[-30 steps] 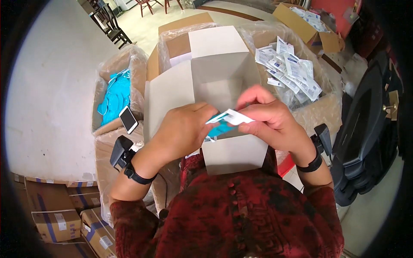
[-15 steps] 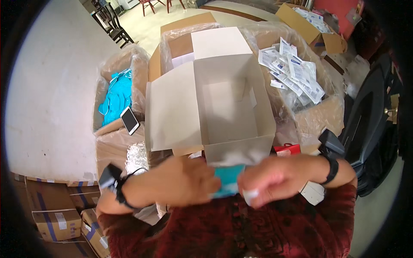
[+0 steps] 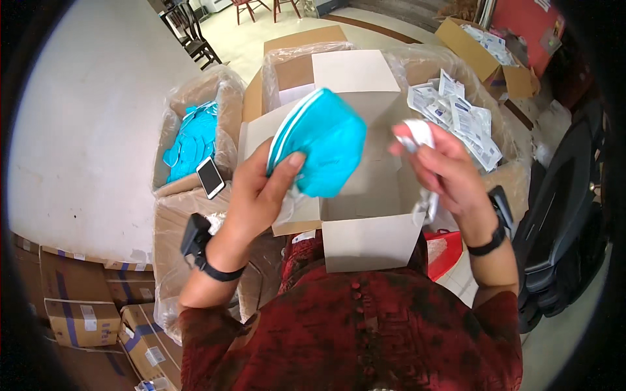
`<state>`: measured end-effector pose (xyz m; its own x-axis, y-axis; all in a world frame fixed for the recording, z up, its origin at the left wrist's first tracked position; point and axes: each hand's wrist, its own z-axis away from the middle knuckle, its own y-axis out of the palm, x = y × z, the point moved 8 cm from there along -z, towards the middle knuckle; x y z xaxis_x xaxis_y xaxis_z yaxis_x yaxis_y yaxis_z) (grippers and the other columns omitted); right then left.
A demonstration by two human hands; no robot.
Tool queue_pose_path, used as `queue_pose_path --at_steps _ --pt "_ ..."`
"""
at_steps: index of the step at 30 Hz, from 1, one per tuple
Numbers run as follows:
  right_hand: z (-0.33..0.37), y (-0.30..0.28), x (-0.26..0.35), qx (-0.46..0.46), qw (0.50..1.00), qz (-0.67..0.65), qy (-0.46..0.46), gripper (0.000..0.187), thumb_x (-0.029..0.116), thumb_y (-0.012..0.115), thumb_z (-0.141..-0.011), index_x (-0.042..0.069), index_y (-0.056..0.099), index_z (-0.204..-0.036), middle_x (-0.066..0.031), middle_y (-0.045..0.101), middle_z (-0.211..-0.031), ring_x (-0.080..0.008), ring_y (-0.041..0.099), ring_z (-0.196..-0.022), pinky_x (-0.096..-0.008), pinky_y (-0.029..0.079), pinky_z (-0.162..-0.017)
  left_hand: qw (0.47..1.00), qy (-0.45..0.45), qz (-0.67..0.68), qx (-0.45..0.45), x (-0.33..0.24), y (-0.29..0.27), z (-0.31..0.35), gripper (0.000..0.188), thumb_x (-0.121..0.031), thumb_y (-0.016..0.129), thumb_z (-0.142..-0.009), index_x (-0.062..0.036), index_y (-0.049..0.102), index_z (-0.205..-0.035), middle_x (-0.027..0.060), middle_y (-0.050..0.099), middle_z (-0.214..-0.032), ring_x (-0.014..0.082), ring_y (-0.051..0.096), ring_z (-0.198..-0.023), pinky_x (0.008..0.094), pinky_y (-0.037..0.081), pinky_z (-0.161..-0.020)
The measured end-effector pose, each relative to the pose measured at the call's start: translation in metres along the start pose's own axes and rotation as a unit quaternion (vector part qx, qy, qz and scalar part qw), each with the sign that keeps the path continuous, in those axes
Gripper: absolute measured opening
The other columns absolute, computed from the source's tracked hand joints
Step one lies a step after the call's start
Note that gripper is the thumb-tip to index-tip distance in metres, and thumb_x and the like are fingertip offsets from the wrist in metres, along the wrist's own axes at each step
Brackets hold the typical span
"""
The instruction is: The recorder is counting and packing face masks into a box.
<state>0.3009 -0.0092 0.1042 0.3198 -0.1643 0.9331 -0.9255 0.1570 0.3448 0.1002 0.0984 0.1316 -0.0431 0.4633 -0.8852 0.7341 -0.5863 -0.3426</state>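
Your left hand (image 3: 261, 189) pinches the teal cup-shaped face mask (image 3: 321, 146) by its rim over the open white carton (image 3: 365, 241); your right hand (image 3: 443, 173) clutches its torn clear wrapper (image 3: 417, 133), keeping it aside. Beyond lie packaged masks (image 3: 456, 117).

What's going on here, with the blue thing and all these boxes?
A person holds a teal cup-shaped face mask in the left hand above an open white carton. The right hand grips a crumpled clear wrapper. A lined box of more teal masks with a phone sits left; a box of sealed packets sits right.
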Motion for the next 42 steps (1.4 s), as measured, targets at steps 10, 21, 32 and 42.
queue_pose_path --at_steps 10,21,32,42 --pt "-0.037 0.010 -0.027 0.097 0.990 -0.085 0.049 0.041 0.016 0.068 -0.080 0.002 0.053 -0.116 -0.0059 0.063 -0.103 -0.0134 0.063 -0.089 -0.0280 0.052 -0.077 0.997 0.073 -0.022 0.018 -0.017 0.015 -0.015 0.033 -0.015 0.055 -0.090 -0.0062 0.050 -0.121 0.0067 0.056 -0.109 0.0153 0.052 -0.098 0.0285 0.040 -0.085" --pt "-0.013 0.017 -0.086 0.070 0.953 -0.267 0.122 0.084 0.069 0.045 -0.077 0.001 0.040 -0.126 -0.0066 0.058 -0.102 -0.0079 0.053 -0.067 -0.0178 0.042 -0.048 0.771 0.421 -0.477 0.034 -0.089 0.048 -0.020 0.031 0.002 0.062 -0.058 -0.0058 0.058 -0.087 0.0051 0.059 -0.105 0.0263 0.056 -0.101 0.0419 0.041 -0.091" --pt "0.025 0.043 -0.012 0.157 0.968 0.193 -0.027 0.022 0.011 0.058 -0.085 -0.001 0.064 -0.102 -0.0057 0.061 -0.100 -0.0127 0.055 -0.088 -0.0269 0.043 -0.080 0.856 0.241 -0.438 0.129 -0.039 0.029 -0.024 0.023 -0.002 0.061 -0.067 -0.0043 0.050 -0.087 0.0104 0.052 -0.084 0.0303 0.054 -0.081 0.0381 0.045 -0.069" --pt "0.062 0.131 0.019 0.459 0.861 0.148 -0.160 0.013 0.012 0.062 -0.083 0.001 0.056 -0.082 -0.0130 0.052 -0.078 -0.0325 0.054 -0.079 -0.0466 0.041 -0.089 0.894 0.201 -0.113 0.385 -0.016 0.085 0.060 0.028 -0.031 0.063 -0.078 -0.0085 0.054 -0.091 0.0123 0.060 -0.078 0.0365 0.058 -0.072 0.0422 0.047 -0.062"
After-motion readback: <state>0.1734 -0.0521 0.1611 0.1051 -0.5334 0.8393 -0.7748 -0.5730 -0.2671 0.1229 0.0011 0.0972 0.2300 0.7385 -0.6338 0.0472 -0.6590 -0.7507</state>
